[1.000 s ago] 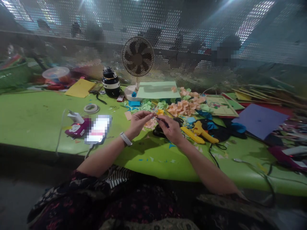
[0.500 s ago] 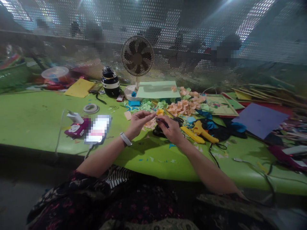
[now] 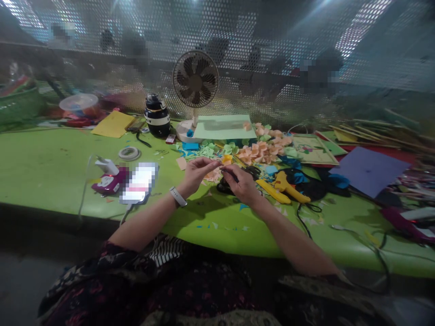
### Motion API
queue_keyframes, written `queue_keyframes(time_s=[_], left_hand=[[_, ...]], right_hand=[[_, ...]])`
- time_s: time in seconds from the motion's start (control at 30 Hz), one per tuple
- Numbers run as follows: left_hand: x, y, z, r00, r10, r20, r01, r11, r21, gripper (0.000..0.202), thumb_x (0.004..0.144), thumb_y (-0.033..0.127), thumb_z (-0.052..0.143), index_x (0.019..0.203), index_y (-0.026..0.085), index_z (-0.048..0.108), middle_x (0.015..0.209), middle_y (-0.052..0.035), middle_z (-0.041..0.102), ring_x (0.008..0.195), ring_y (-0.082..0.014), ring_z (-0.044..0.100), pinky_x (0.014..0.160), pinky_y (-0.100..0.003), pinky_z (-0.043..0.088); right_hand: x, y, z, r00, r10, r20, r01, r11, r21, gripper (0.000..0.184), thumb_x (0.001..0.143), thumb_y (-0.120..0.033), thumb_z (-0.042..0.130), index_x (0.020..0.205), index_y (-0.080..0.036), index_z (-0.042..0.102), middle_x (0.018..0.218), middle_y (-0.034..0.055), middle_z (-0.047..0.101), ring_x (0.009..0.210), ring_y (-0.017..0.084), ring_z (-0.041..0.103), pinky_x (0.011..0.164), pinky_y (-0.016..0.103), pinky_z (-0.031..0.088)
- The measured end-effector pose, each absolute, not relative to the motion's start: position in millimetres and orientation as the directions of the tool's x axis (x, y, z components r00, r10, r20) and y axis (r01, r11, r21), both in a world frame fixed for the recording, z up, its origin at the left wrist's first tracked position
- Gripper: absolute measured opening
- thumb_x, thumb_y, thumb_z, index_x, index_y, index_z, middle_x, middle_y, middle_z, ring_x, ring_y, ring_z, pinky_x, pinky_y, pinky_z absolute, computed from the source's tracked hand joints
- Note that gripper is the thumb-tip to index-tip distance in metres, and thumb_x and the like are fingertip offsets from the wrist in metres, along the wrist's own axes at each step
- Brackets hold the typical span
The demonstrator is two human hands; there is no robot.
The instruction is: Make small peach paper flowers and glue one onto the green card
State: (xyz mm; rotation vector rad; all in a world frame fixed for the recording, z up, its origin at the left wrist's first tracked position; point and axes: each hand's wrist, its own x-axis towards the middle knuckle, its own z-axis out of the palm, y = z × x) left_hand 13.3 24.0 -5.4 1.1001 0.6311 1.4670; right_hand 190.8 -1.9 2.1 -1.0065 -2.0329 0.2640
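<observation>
My left hand [image 3: 197,173] and my right hand [image 3: 242,182] meet fingertip to fingertip above the green table [image 3: 50,167]. The left fingers pinch a small pale piece that I cannot name. My right hand grips a thin dark stick-like tool [image 3: 228,171] whose tip touches that piece. Just behind the hands lies a heap of small folded paper pieces [image 3: 261,151] in orange, green and yellow. Black scissors [image 3: 224,186] lie under my right hand. A white watch [image 3: 178,197] is on my left wrist.
A yellow glue gun [image 3: 283,186] lies right of my hands. A small desk fan [image 3: 195,86] stands at the back on a pale green sheet [image 3: 224,127]. A phone [image 3: 139,183], a tape roll [image 3: 129,153], a purple sheet [image 3: 369,170] and wooden sticks [image 3: 380,129] surround them.
</observation>
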Motion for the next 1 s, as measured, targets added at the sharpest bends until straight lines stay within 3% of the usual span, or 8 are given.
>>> queue_keyframes(time_s=[0.17, 0.3, 0.47, 0.7, 1.0], left_hand=[[14, 23, -6, 0.099, 0.946, 0.308, -0.498, -0.221, 0.839, 0.025, 0.064, 0.036, 0.091, 0.075, 0.020, 0.076, 0.083, -0.0019, 0.078, 0.081, -0.0140, 0.073, 0.083, -0.029, 0.056], [14, 24, -6, 0.084, 0.949, 0.305, -0.476, -0.231, 0.849, 0.025, 0.062, 0.036, 0.092, 0.071, 0.019, 0.076, 0.080, -0.0017, 0.078, 0.077, -0.0130, 0.072, 0.079, -0.028, 0.056], [13, 25, -6, 0.118, 0.945, 0.306, -0.454, -0.223, 0.863, 0.025, 0.064, 0.038, 0.090, 0.078, 0.020, 0.079, 0.086, -0.0035, 0.079, 0.082, -0.0147, 0.073, 0.086, -0.032, 0.057], [12, 26, -8, 0.101, 0.949, 0.300, -0.447, -0.226, 0.866, 0.022, 0.065, 0.036, 0.090, 0.076, 0.021, 0.078, 0.085, -0.0031, 0.079, 0.081, -0.0142, 0.072, 0.084, -0.031, 0.057], [8, 29, 5, 0.013, 0.960, 0.279, -0.577, -0.221, 0.786, 0.027, 0.060, 0.038, 0.092, 0.072, 0.020, 0.076, 0.078, -0.0012, 0.077, 0.079, -0.0127, 0.073, 0.091, -0.030, 0.055]], right_hand=[[190, -3, 4, -0.308, 0.753, 0.581, 0.575, 0.634, -0.517, 0.035, 0.103, -0.047, 0.041, 0.107, -0.021, 0.064, 0.087, 0.0068, 0.073, 0.074, 0.019, 0.069, 0.070, 0.030, 0.051], [190, -3, 3, -0.320, 0.755, 0.572, 0.571, 0.636, -0.519, 0.037, 0.103, -0.048, 0.039, 0.108, -0.021, 0.064, 0.090, 0.0073, 0.074, 0.075, 0.019, 0.069, 0.071, 0.030, 0.052], [190, -3, 3, -0.335, 0.754, 0.565, 0.549, 0.643, -0.533, 0.035, 0.103, -0.045, 0.040, 0.111, -0.021, 0.065, 0.093, 0.0078, 0.074, 0.076, 0.018, 0.068, 0.073, 0.030, 0.053], [190, -3, 2, -0.317, 0.760, 0.568, 0.585, 0.628, -0.513, 0.036, 0.103, -0.045, 0.040, 0.111, -0.020, 0.065, 0.090, 0.0081, 0.074, 0.074, 0.018, 0.068, 0.070, 0.029, 0.051], [192, 0, 1, -0.311, 0.791, 0.528, 0.605, 0.593, -0.532, 0.033, 0.102, -0.046, 0.041, 0.106, -0.022, 0.064, 0.083, 0.0068, 0.071, 0.075, 0.021, 0.067, 0.073, 0.031, 0.050]])
